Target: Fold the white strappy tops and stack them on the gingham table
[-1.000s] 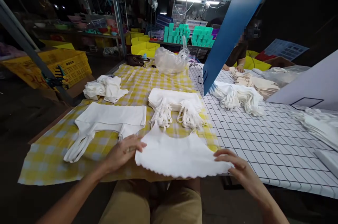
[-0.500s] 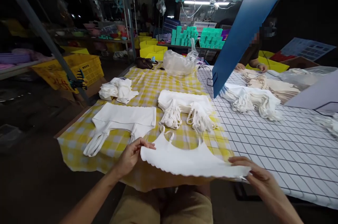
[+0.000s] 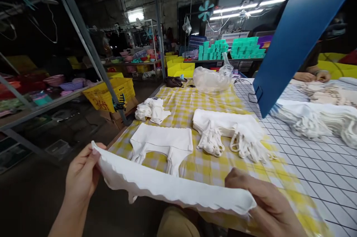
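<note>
A white bra top [image 3: 173, 188] with a scalloped edge is stretched between my two hands, lifted over the near edge of the table. My left hand [image 3: 83, 172] pinches one end of it, thumb on top. At the other end my right hand [image 3: 266, 199] grips the fabric, its fingers partly hidden behind the cloth. Just beyond lies a flat white bra top [image 3: 163, 138] with its straps toward me. To its right rests a stack of white bra tops [image 3: 227, 121], straps bunched at the front.
A yellow checked cloth [image 3: 181, 99] covers this table. Crumpled white fabric [image 3: 153, 110] lies at its left edge. A blue panel [image 3: 298, 39] rises on the right by more white garments [image 3: 315, 118]. Another person's hands [image 3: 312, 77] work behind it. A yellow crate [image 3: 111, 93] stands left.
Both hands have raised the bra top off the table and moved it left and closer to me, its straps now hanging below. My view has turned left.
</note>
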Available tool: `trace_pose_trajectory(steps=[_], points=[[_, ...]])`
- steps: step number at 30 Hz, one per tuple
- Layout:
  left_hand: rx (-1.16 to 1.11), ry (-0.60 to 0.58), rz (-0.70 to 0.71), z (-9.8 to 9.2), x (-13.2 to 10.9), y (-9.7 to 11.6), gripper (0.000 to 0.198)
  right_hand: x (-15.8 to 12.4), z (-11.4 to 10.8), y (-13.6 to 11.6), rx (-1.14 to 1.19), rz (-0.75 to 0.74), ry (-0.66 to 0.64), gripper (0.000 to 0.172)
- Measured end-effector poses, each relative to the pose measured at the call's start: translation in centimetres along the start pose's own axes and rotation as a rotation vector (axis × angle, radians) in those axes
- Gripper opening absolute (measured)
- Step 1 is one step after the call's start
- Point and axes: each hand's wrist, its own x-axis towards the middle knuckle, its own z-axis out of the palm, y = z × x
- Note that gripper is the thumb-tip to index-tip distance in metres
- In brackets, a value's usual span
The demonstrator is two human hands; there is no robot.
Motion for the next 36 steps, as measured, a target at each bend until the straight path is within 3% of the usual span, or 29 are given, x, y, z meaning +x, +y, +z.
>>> trace_pose_trajectory(steps=[3, 6, 9, 11, 12, 15, 18, 26, 36], points=[[0.008, 0.045, 0.006, -0.9, 2.1, 0.4, 0.037, 1.7, 1.9, 0.2, 0.026, 0.008, -0.026, 0.040], [0.074, -0.049, 0.008, -0.3, 5.4, -0.8, 0.035, 4.2, 3.4, 2.2, -0.035, 0.059, 0.023, 0.038], [0.274, -0.163, 0.026, 2.1, 9.5, -3.9, 0.033, 7.8, 5.5, 6.6, -0.179, 0.171, 0.091, 0.038], [0.559, -0.219, 0.068, 4.4, 12.2, -6.7, 0.029, 10.3, 7.0, 10.3, -0.298, 0.290, 0.096, 0.036], [0.778, -0.260, 0.087, 5.5, 13.2, -8.1, 0.027, 11.3, 7.8, 12.1, -0.371, 0.371, 0.086, 0.033], [0.958, -0.301, 0.080, 8.4, 15.2, -11.3, 0.019, 13.2, 9.5, 16.1, -0.580, 0.564, -0.013, 0.026], [1.075, -0.300, 0.081, 9.6, 15.9, -12.9, 0.021, 13.4, 10.3, 17.7, -0.642, 0.613, -0.030, 0.025], [1.347, -0.290, 0.087, 10.1, 16.4, -13.9, 0.025, 14.9, 10.5, 17.1, -0.828, 0.727, -0.041, 0.033], [1.556, -0.263, 0.183, 11.1, 14.8, -14.2, 0.034, 14.6, 11.4, 18.6, -0.969, 0.616, 0.001, 0.030]])
